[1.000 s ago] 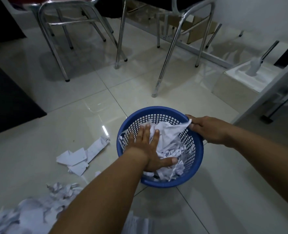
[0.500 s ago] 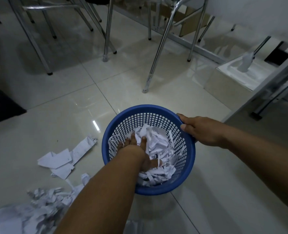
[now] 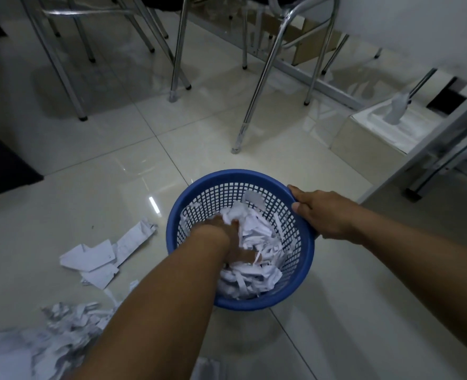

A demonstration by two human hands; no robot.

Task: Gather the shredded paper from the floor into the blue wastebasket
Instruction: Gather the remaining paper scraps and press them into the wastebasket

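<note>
On the glossy tiled floor near chrome chair legs, my right hand grips the blue wastebasket by its rim while my left hand presses into its shredded paper, fingers buried so I cannot tell their grip, with more scraps on the floor to the left.

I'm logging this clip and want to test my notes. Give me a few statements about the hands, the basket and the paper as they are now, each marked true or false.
1. The right hand grips the rim of the blue wastebasket. True.
2. The wastebasket is empty. False: it holds a heap of shredded paper.
3. Torn paper pieces lie on the floor to the left of the wastebasket. True.
4. The left hand is lifting paper off the floor. False: it is down inside the wastebasket, with its fingers buried in the shredded paper there.
</note>
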